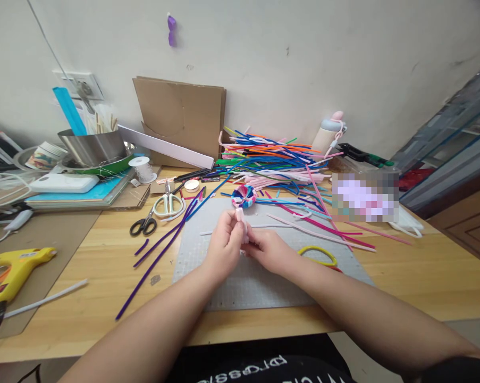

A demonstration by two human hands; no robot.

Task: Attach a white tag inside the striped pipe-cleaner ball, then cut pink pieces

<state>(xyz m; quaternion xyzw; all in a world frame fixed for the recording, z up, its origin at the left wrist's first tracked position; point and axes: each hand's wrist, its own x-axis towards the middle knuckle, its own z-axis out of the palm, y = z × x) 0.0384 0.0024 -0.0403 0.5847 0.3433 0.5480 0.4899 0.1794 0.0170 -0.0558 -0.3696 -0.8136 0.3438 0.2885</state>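
Over the grey cutting mat (259, 290), my left hand (222, 244) pinches a short, bent, whitish-pink pipe cleaner (240, 215) between thumb and fingers. My right hand (272, 249) meets it from the other side, its fingertips closed on the lower part of the same piece. Fingers cover much of the piece, so its full shape is hidden. Just beyond my hands lies a round rosette (240, 198) of pink, blue and white coils. A yellow looped handle (317, 255) rests beside my right wrist, partly behind the forearm.
Purple pipe cleaners (160, 255), black-handled scissors (143, 226) and white-handled pliers (168, 203) lie left of the mat. A yellow glue gun (18, 271) is farther left. Behind the mat are a heap of colourful pipe cleaners (271, 159), cardboard sheets (179, 111) and a bottle (327, 135).
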